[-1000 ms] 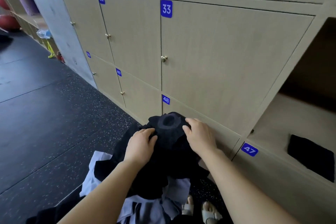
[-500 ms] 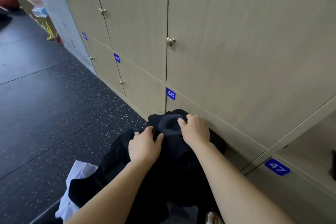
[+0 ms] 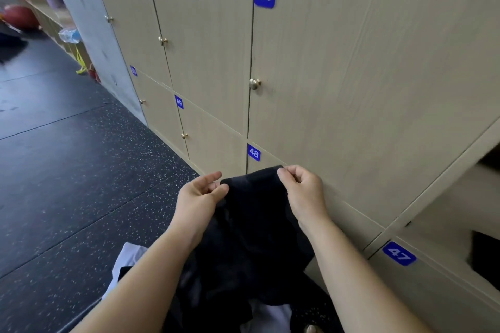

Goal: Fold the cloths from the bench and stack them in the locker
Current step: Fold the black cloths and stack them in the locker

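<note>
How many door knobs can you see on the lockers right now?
5. Upper row: door 33's knob, door 32's knob, far-left door's knob. Lower row: door 49's knob, its left neighbour's knob. Door 48's may be hidden behind the black cloth.

Soft, even daylight, faint shadows, wide-angle bending at the edges, motion blur far right.

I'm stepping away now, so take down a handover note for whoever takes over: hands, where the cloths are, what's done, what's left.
Left hand pinches the top left corner of the black cloth; right hand pinches the right corner. It hangs between them, before door 48.
Below it lies a pile with a white cloth.
Done: one dark cloth lies in the open locker on the right.
Left: fold the held cloth, stack it there, then the rest.
</note>
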